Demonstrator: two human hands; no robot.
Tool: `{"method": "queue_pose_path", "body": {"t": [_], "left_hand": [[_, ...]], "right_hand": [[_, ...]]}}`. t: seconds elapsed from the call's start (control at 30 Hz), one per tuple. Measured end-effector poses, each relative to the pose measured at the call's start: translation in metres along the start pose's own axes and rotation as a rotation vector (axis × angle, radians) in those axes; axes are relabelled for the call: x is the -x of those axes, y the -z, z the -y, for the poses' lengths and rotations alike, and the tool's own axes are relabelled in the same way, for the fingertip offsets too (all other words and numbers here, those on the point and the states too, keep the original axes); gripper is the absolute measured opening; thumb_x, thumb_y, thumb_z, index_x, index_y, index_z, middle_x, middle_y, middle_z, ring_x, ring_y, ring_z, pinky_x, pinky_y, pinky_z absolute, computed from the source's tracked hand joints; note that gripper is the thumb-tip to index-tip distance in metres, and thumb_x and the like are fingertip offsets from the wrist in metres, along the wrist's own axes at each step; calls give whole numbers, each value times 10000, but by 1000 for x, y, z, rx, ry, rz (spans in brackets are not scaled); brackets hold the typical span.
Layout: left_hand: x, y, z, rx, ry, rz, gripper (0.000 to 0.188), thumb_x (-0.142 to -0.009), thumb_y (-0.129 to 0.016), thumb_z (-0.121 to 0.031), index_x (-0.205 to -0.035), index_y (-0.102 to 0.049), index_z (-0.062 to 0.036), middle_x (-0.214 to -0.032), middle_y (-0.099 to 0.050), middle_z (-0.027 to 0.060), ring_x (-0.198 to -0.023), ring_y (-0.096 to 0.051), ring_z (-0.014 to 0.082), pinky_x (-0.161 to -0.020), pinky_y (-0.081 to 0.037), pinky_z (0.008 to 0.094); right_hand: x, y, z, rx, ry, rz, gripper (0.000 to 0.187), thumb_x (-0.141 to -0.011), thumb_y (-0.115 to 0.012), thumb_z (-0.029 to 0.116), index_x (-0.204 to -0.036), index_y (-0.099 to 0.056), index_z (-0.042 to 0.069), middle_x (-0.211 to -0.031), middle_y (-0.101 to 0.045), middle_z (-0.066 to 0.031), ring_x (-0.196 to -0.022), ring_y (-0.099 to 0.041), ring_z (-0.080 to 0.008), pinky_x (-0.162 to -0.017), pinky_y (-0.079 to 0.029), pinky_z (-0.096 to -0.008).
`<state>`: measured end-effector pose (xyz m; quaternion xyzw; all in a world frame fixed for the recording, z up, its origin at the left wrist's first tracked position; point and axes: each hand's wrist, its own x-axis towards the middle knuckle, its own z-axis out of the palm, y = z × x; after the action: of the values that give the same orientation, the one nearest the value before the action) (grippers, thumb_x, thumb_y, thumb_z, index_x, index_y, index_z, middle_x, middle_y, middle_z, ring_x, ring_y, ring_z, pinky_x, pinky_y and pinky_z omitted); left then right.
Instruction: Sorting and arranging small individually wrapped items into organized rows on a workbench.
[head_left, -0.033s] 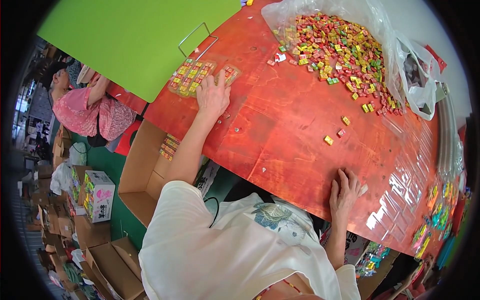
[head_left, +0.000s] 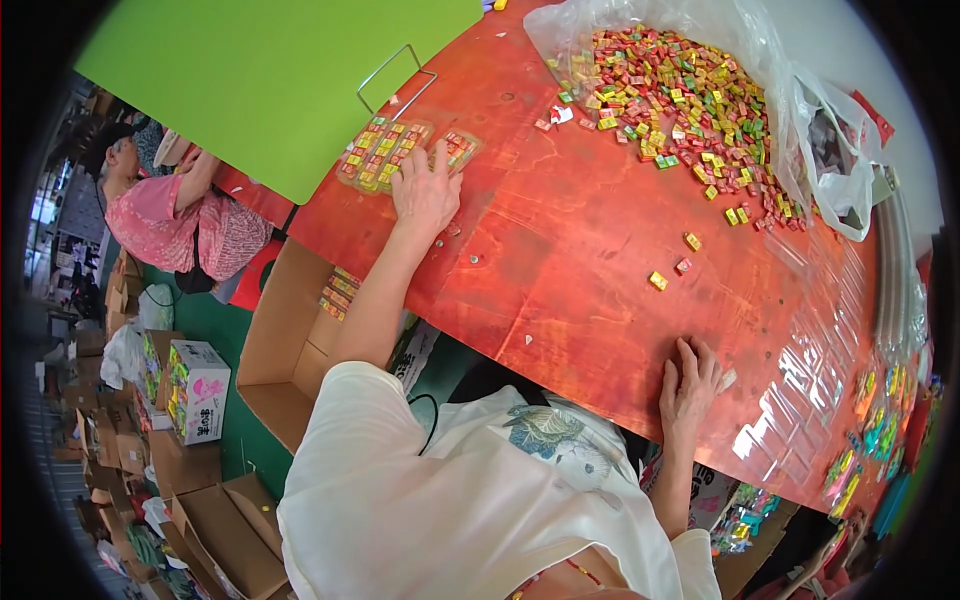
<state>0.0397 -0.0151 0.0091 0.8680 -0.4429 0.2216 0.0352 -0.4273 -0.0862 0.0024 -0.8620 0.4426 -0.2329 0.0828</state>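
My left hand (head_left: 427, 192) reaches across the red table with its fingers stretched apart, fingertips at a clear plastic tray (head_left: 460, 145) filled with small red and yellow wrapped pieces. Touching or just left of it lie more filled clear trays (head_left: 378, 160), partly behind my fingers. My right hand (head_left: 690, 388) rests on the table near its front edge, fingers loosely bent and apart, holding nothing that I can see. A small whitish scrap (head_left: 727, 380) lies right beside it. Farther off are a few loose wrapped pieces (head_left: 657, 281).
A large heap of wrapped pieces (head_left: 690, 110) spills from a clear plastic bag (head_left: 555, 35) at the back. Empty clear trays (head_left: 800, 400) are on the right. A green board (head_left: 270, 80) and an open cardboard box (head_left: 275, 340) are on the left. Another person (head_left: 180, 220) sits beyond.
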Motion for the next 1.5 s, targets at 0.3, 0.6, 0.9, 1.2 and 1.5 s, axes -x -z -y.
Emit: {"method": "queue_pose_path", "body": {"t": [0.3, 0.6, 0.9, 1.2, 1.5], "left_hand": [[-2, -10, 13, -61, -158, -6, 621, -884, -644, -316, -1426, -454, -78, -1249, -552, 150, -1178, -489, 332, -971, -344, 553], [-16, -18, 17, -226, 10, -52, 587, -879, -600, -219, -1423, -451, -56, -1426, -498, 144, -1328, -424, 359, -1029, -277, 649], [-32, -34, 29, -248, 159, 121, 851, -917, -534, -607, -1564, -243, -136, -1548, -375, 163, -1426, -349, 381, -1043, -246, 741], [-26, -20, 31, -42, 149, -5, 769, -955, -516, -565, -1590, -194, -277, -1607, -258, 185, -1443, -300, 407, -1055, -176, 768], [-7, 31, -133, 460, -480, 157, 731, -946, -604, -300, -1576, -253, -181, -1618, -212, 179, -1472, -241, 403, -1112, -198, 698]], "right_hand": [[-2, -2, 1, 13, 14, 6, 327, -855, -672, 122, -1179, -667, 85, -1273, -588, -109, -1197, -531, -319, -1046, -354, -455], [2, 1, 3, -25, -16, -3, 317, -861, -665, 118, -1177, -669, 87, -1269, -591, -112, -1196, -530, -326, -1052, -352, -461], [-3, 2, 0, -73, 28, -72, 370, -832, -687, 151, -1194, -632, 93, -1242, -578, -96, -1157, -539, -326, -986, -395, -469], [-1, 30, -27, 78, -147, -158, 473, -866, -678, 180, -1319, -576, 90, -1397, -503, -158, -1262, -485, -346, -1047, -354, -473], [-105, -22, -90, 170, -202, -88, 634, -918, -603, 432, -1431, -442, 97, -1512, -368, -230, -1347, -427, -377, -1070, -354, -513]]}}
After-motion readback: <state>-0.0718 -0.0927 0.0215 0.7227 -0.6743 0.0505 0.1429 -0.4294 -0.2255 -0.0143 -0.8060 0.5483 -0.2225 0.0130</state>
